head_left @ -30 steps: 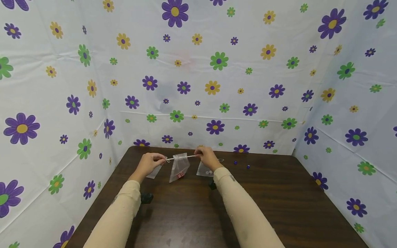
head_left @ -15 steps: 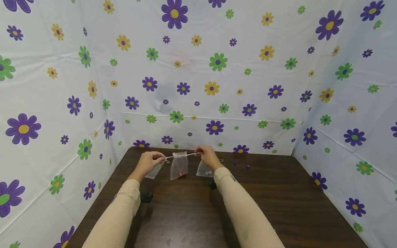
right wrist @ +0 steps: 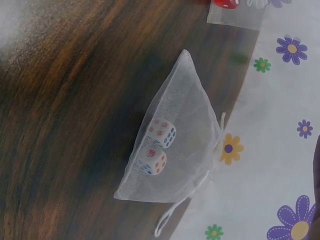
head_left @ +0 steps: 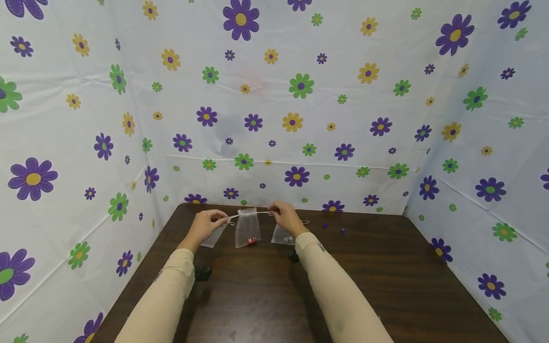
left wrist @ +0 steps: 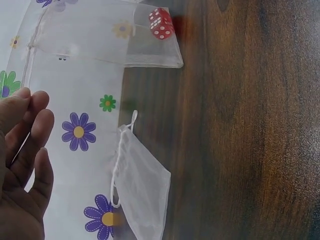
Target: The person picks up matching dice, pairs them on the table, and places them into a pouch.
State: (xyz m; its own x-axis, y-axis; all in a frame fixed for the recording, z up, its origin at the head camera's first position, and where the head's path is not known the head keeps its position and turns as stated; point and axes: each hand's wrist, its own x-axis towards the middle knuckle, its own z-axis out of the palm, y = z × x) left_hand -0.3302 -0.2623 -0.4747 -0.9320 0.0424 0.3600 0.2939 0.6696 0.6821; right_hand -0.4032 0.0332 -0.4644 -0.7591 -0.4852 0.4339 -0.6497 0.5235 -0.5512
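A sheer white drawstring pouch (head_left: 245, 227) hangs by its cord between my hands, just above the table. Red dice (left wrist: 161, 23) with white pips lie in its bottom corner. My left hand (head_left: 205, 227) pinches one end of the cord between thumb and fingers; in the left wrist view its other fingers are loosely bent. The other cord end is pinched by my right hand (head_left: 286, 217), to the right of the pouch. The cord is pulled straight, and the pouch mouth looks gathered. The right wrist view does not show the right fingers.
A second sheer pouch (right wrist: 192, 115) with two white dice (right wrist: 159, 145) lies beneath my right hand. Under my left hand lies another pouch (left wrist: 145, 185), no dice visible in it. Two blue dice (head_left: 333, 228) sit at right on the brown table (head_left: 274, 295). Flowered cloth surrounds the table.
The pouch with the red dice has swung from a leftward slant to hanging nearly straight, and its mouth has risen slightly. Both hands keep hold of the cord, almost in place.
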